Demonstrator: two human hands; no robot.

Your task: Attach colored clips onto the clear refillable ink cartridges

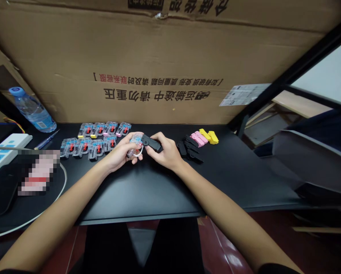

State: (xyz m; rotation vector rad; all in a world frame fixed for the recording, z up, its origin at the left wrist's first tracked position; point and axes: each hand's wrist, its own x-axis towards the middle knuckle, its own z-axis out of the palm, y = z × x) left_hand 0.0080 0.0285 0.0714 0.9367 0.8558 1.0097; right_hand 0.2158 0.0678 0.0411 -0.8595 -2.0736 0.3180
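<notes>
**Black tabletop, cardboard wall: both hands on one small part**

Black tabletop (147,190) fills the middle of the view, backed by a big sheet of brown cardboard (159,57). The cardboard's Chinese print hangs upside down. The large black line appears to read "运输途中 请勿重压", and a smaller line above it ends in red characters. A printed paper label (241,94) at 2 o'clock is too small to read.

At the centre the left hand (121,152) is closed around a clear plastic piece (134,144) with a thin white loop under it. The right hand (166,152) pinches a black clip (152,143) whose end touches that piece. Both are held just above the tabletop.

At 10 o'clock from the hands lie two rows of clear cartridges (96,140) with red and blue insides. At 3 o'clock sit loose black parts (189,150), with pink parts (197,139) and yellow parts (209,136) just beyond them.

Far out at 9 o'clock are a water bottle (33,110) with an unreadable label, a blue-handled tool (46,140) and a white power strip (5,150).
</notes>
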